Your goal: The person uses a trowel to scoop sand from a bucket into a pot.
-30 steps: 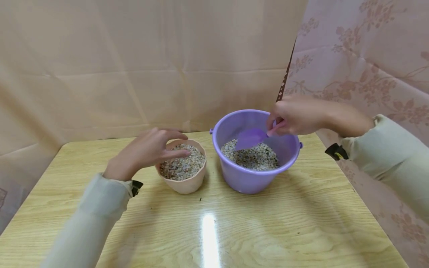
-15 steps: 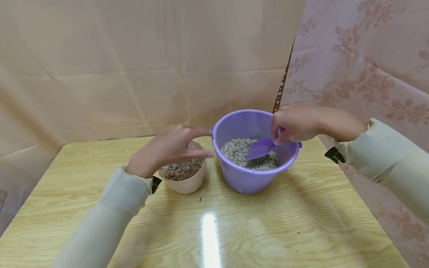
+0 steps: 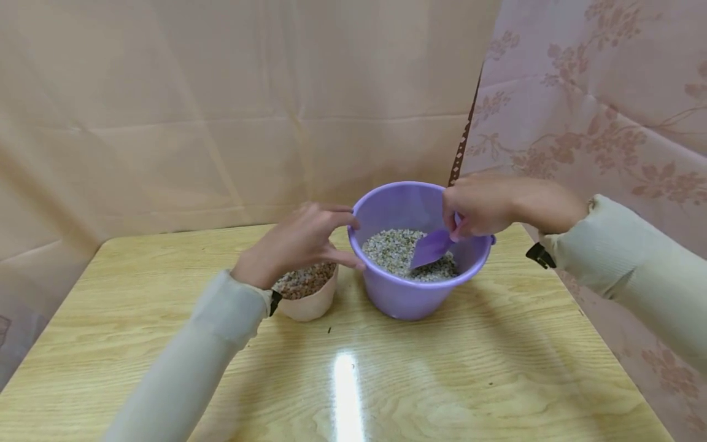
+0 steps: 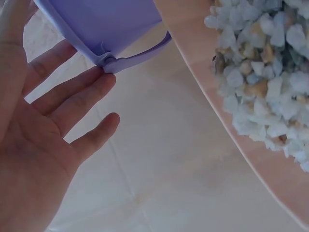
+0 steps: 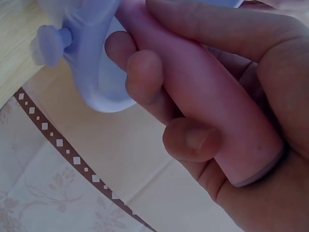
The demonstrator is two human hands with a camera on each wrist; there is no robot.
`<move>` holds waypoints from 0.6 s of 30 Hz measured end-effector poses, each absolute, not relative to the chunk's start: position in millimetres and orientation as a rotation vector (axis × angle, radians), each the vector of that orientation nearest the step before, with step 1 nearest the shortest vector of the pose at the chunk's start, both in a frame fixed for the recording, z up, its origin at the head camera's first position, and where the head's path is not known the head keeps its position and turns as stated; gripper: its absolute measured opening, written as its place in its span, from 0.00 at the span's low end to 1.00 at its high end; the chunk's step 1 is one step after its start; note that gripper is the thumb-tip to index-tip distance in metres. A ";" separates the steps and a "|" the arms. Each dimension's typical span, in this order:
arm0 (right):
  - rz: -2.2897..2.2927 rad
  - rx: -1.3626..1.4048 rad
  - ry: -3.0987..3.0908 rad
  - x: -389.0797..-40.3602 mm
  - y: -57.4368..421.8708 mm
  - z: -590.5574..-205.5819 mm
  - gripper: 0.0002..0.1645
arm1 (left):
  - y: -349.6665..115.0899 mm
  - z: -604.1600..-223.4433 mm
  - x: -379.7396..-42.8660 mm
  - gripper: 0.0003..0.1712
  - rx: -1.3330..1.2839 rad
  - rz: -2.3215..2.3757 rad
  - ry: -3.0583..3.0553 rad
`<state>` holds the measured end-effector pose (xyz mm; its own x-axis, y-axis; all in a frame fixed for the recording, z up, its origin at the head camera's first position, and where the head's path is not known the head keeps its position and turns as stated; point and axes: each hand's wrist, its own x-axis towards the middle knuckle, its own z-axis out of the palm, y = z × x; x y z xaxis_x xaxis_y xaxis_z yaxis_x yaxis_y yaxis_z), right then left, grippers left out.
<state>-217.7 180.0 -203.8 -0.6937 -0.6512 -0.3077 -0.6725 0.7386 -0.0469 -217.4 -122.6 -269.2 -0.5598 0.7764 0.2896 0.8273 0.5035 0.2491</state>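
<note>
- Landmark: the purple bucket (image 3: 405,302), upright near the rear table edge, pale gravel (image 3: 389,248) covering its floor.
- Right hand (image 3: 488,205): over the bucket's right rim, fingers curled round the pink handle of the scoop (image 3: 432,248).
- Scoop: inside the bucket, blade tilted down and leftward, its lower edge meeting the gravel; depth of entry cannot be told. Bucket wall stands close on the blade's right side; more room lies to its left.
- Left hand (image 3: 301,242): at the bucket's left rim, thumb and fingers spread wide, fingertips touching the outer edge.
- Peach pot (image 3: 312,305): left of the bucket, a narrow strip of wood between them; stones (image 3: 304,283) inside, partly hidden by the left hand.
- Table (image 3: 442,380): broad wooden surface in front of the bucket; right edge near the bucket.
- Beige curtain (image 3: 221,123): just behind the bucket.
</note>
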 end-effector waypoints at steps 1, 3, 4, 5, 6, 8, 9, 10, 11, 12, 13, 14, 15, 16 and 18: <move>0.107 -1.041 2.631 -218.0 179.3 -204.3 0.04 | -122.2 -269.1 -217.5 0.36 -1.386 -0.547 -2.607; 0.086 -1.059 2.610 -218.6 178.3 -206.2 0.03 | -122.1 -269.4 -217.9 0.37 -1.374 -0.548 -2.615; 0.075 -1.067 2.601 -219.0 178.0 -207.5 0.03 | -122.1 -269.5 -218.0 0.37 -1.368 -0.550 -2.620; 0.049 -1.067 2.587 -219.1 177.6 -208.9 0.02 | -122.0 -269.7 -218.4 0.37 -1.363 -0.553 -2.623; 0.030 -1.072 2.576 -219.4 177.4 -210.4 0.02 | -122.0 -269.7 -218.6 0.36 -1.356 -0.557 -2.629; -0.004 -1.081 2.559 -219.8 177.2 -214.2 0.02 | -121.9 -269.8 -218.7 0.36 -1.349 -0.568 -2.640; -0.014 -1.086 2.557 -220.0 177.2 -216.1 0.03 | -121.7 -269.6 -218.5 0.35 -1.345 -0.576 -2.648; -0.021 -1.088 2.555 -219.9 177.0 -217.5 0.03 | -121.5 -269.3 -218.3 0.35 -1.341 -0.580 -2.655; -0.034 -1.088 2.550 -219.8 176.9 -218.8 0.04 | -121.3 -269.0 -218.1 0.34 -1.336 -0.584 -2.662; -0.031 -1.100 2.555 -219.8 177.0 -220.2 0.04 | -121.2 -268.8 -217.9 0.34 -1.332 -0.586 -2.668; -0.036 -1.107 2.559 -219.9 177.3 -221.7 0.04 | -120.9 -268.7 -217.7 0.34 -1.331 -0.587 -2.671; -0.045 -1.110 2.560 -219.9 177.4 -222.6 0.03 | -120.8 -268.6 -217.5 0.34 -1.326 -0.585 -2.676; -0.052 -1.113 2.562 -219.9 177.5 -223.4 0.02 | -120.6 -268.5 -217.4 0.35 -1.323 -0.583 -2.680; -0.055 -1.115 2.564 -219.9 177.6 -224.0 0.01 | -120.3 -268.7 -217.5 0.35 -1.321 -0.581 -2.680; -0.055 -1.121 2.572 -220.6 177.8 -226.2 0.01 | -120.1 -268.9 -217.3 0.35 -1.320 -0.579 -2.678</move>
<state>-220.6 177.8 -226.2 -0.6342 -0.7183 -0.2861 -0.7053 0.6891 -0.1663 -217.3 -120.1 -268.9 -0.6192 0.7432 0.2533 0.7815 0.5519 0.2910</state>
